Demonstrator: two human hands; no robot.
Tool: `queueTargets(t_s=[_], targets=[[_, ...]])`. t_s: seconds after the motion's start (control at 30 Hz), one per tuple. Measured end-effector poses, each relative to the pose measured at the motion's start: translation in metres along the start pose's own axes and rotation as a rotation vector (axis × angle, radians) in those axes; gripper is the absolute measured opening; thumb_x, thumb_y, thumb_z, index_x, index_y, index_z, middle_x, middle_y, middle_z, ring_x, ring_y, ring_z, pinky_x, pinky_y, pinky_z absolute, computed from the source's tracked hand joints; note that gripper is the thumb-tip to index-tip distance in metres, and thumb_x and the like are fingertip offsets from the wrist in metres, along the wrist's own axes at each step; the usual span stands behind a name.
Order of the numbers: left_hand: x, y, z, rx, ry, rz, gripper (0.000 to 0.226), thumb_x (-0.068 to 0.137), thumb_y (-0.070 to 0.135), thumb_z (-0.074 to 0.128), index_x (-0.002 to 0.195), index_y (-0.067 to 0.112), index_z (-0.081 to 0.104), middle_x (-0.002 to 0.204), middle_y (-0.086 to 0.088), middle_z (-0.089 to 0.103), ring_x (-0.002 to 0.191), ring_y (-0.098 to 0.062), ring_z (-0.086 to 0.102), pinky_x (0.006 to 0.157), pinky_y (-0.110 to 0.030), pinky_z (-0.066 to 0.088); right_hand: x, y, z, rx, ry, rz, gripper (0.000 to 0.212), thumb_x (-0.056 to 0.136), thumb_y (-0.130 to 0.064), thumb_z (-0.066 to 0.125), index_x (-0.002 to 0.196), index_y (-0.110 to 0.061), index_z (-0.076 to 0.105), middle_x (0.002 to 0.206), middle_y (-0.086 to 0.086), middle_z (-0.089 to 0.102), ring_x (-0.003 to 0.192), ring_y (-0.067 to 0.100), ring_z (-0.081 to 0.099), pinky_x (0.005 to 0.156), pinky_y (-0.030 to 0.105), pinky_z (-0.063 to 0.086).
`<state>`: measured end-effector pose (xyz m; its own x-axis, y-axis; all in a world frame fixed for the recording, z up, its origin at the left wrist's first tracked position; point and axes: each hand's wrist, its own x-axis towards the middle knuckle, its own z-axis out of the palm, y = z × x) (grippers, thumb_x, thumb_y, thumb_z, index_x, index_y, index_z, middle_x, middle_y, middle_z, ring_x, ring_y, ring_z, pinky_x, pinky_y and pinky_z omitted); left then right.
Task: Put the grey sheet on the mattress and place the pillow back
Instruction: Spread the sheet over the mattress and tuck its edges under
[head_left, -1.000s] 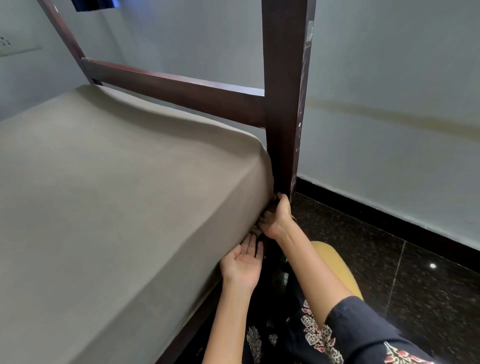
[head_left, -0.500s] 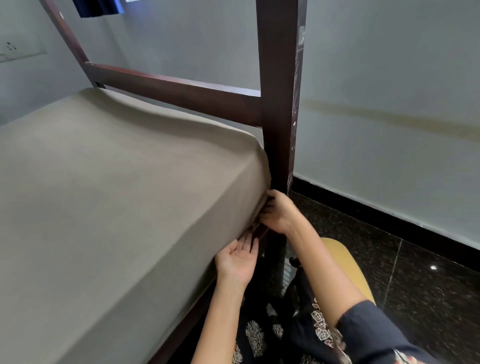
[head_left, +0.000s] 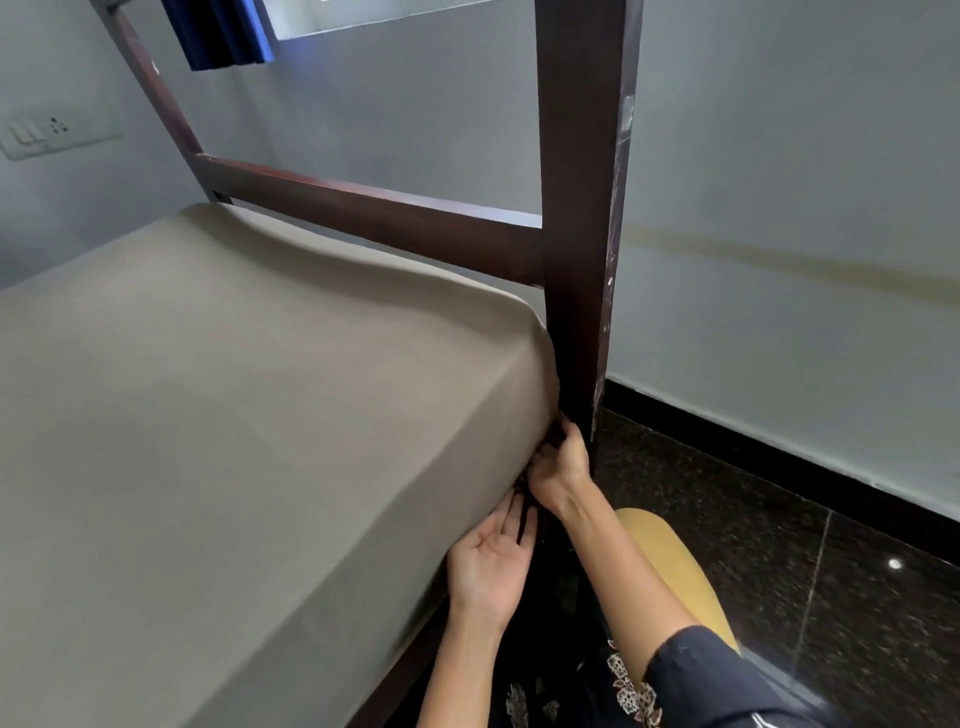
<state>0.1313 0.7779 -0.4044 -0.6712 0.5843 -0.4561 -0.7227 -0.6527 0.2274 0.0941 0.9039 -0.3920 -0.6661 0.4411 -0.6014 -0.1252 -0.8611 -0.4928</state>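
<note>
Tightly, the dark bedpost (head_left: 576, 260) crowds the mattress (head_left: 483, 374) corner, where the right hand (head_left: 558, 470) curls its fingers (grasp unclear); the left hand (head_left: 491, 564), released, palm up, touches the lower edge of the grey sheet (head_left: 208, 415). Open floor (head_left: 779, 571) lies to the right.

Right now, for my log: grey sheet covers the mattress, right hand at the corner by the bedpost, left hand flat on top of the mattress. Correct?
No: the head view shows the left hand low at the grey sheet's side edge, near the right hand by the bedpost.
</note>
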Motion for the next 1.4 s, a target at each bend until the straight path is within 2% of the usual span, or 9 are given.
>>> queueTargets(t_s=[0.23,0.4,0.53,0.77,0.87,0.93,1.03,1.17,1.4], targets=[[0.007,0.002,0.002,0.102,0.059,-0.077,0.041,0.075,-0.001,0.038,0.111,-0.006,0.056,0.109,-0.021,0.064,0.104,-0.028,0.057,0.085,-0.043,0.053,-0.003,-0.007,0.025,-0.063,-0.002,-0.039,0.044,0.096,-0.049,0.035,0.086,-0.015,0.061,0.088,0.004,0.062,0.092,0.023,0.055,0.097,0.036,0.042],[0.003,0.006,-0.001,0.148,0.078,-0.095,0.041,0.078,0.003,0.038,0.115,-0.004,0.054,0.115,-0.021,0.063,0.110,-0.029,0.055,0.093,-0.042,0.042,0.004,0.004,-0.008,-0.130,0.015,-0.144,0.028,0.093,-0.005,0.037,0.087,-0.012,0.063,0.089,0.007,0.061,0.083,0.019,0.056,0.075,0.027,0.045],[0.006,0.004,-0.003,0.142,0.097,-0.093,0.044,0.079,0.004,0.038,0.119,-0.001,0.053,0.115,-0.017,0.065,0.109,-0.025,0.058,0.088,-0.039,0.046,0.008,0.014,-0.021,-0.391,0.035,-0.400,0.060,0.081,0.012,0.034,0.134,-0.009,0.052,0.131,0.005,0.056,0.121,0.022,0.050,0.106,0.035,0.038],[0.006,0.003,0.000,0.143,0.115,-0.134,0.041,0.085,0.004,0.035,0.121,0.002,0.055,0.112,-0.012,0.068,0.104,-0.022,0.062,0.084,-0.035,0.047,0.009,0.009,-0.006,-0.613,0.008,-0.347,0.078,0.072,0.012,0.036,0.143,-0.018,0.041,0.141,0.013,0.045,0.099,0.026,0.052,0.052,0.016,0.044],[0.007,0.002,0.001,0.196,0.168,-0.146,0.036,0.092,0.005,0.033,0.122,0.003,0.052,0.097,-0.012,0.071,0.098,-0.022,0.061,0.077,-0.034,0.051,-0.001,0.008,0.009,-0.888,0.086,-0.289,0.086,0.075,0.008,0.040,0.151,-0.022,0.013,0.156,0.007,0.012,0.132,0.036,0.029,0.098,0.039,0.043],[0.004,0.002,0.004,0.246,0.188,-0.123,0.034,0.094,0.004,0.031,0.121,0.002,0.051,0.100,-0.015,0.070,0.098,-0.024,0.060,0.078,-0.034,0.047,-0.003,0.010,0.010,-0.849,0.069,-0.311,0.085,0.072,0.003,0.041,0.150,-0.021,0.018,0.152,0.010,0.024,0.127,0.035,0.036,0.088,0.035,0.047],[-0.005,-0.002,0.009,0.493,0.243,-0.006,0.036,0.096,0.001,0.030,0.127,0.002,0.048,0.129,-0.016,0.056,0.114,-0.029,0.054,0.089,-0.037,0.043,-0.023,0.006,-0.009,-0.475,-0.072,-0.314,0.071,0.072,0.015,0.033,0.139,-0.005,0.043,0.111,0.017,0.060,0.085,0.024,0.056,0.061,0.019,0.045],[-0.005,-0.012,0.003,1.063,0.279,0.296,0.041,0.096,-0.003,0.033,0.136,0.001,0.045,0.133,-0.012,0.054,0.121,-0.026,0.053,0.098,-0.036,0.042,-0.029,-0.004,-0.040,0.076,-0.038,-0.047,0.038,0.091,0.005,0.032,0.126,0.003,0.047,0.143,0.025,0.040,0.132,0.037,0.040,0.110,0.040,0.029],[0.007,-0.006,0.001,1.651,0.223,0.522,0.048,0.089,-0.007,0.038,0.133,0.003,0.052,0.140,-0.009,0.050,0.133,-0.017,0.043,0.110,-0.021,0.025,-0.025,-0.009,-0.006,-0.111,-0.108,0.209,0.046,0.094,-0.052,0.037,0.105,-0.009,0.049,0.112,0.011,0.054,0.111,0.025,0.052,0.104,0.038,0.033]])
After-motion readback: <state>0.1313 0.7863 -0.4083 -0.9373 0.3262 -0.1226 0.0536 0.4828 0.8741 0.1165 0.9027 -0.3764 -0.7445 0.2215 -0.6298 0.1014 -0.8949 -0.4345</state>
